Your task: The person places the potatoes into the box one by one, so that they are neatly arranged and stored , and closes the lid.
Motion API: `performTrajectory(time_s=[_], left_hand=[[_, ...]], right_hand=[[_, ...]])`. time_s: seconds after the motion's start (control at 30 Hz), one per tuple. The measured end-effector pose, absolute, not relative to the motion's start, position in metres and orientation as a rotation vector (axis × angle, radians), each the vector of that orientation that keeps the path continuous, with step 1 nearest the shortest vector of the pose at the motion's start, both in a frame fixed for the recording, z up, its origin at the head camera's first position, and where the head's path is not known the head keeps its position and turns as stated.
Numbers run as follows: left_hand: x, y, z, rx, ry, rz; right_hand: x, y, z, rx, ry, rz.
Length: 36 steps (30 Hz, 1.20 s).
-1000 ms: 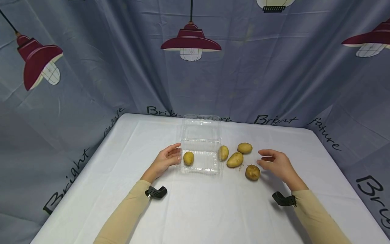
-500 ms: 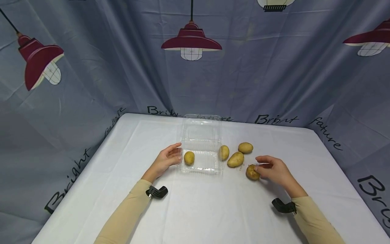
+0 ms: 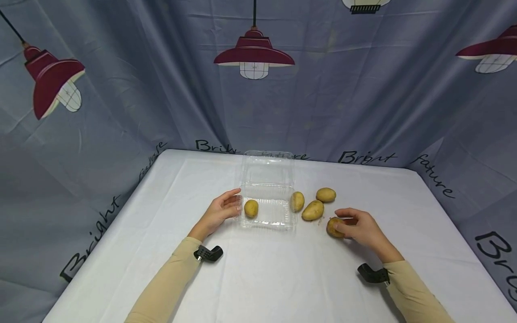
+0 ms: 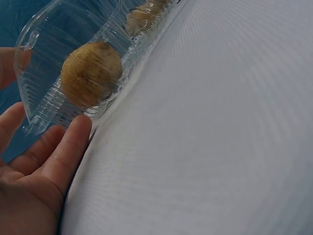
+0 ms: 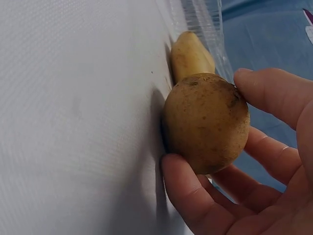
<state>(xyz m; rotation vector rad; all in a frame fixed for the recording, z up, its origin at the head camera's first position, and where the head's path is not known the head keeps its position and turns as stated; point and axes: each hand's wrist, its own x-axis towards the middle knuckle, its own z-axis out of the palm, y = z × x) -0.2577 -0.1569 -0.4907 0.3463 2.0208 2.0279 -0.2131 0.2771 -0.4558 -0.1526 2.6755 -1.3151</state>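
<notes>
My right hand (image 3: 361,229) curls round a brown, roundish potato (image 5: 205,125), its fingers and thumb on opposite sides of it, close over the white cloth. At the left wall of a clear plastic clamshell box (image 3: 274,222), my left hand (image 3: 222,210) holds its fingers loosely extended, fingertips right at the wall. One yellow potato (image 4: 91,74) sits inside the box at its left end. Beside the box's right wall lies another potato (image 3: 297,202). A longer potato (image 3: 313,210) and an oval potato (image 3: 326,195) lie between the box and my right hand.
The box's raised lid (image 3: 268,170) stands open toward the back. A white cloth (image 3: 262,273) covers the table. Behind it hangs a grey-blue curtain (image 3: 181,89) printed with red lamps. Small brown crumbs lie near the longer potato.
My right hand has moved down and left from beside the roundish potato and now grips it. My left hand stays at the box's wall.
</notes>
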Motion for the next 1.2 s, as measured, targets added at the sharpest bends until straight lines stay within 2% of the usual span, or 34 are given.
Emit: performTrajectory(time_s=[1.2], left_hand=[[-0.2588,-0.1570,-0.4913,0.339,2.022,2.035]], right_hand=[[-0.2122,0.2715,-0.4572,-0.162,2.700,-1.286]])
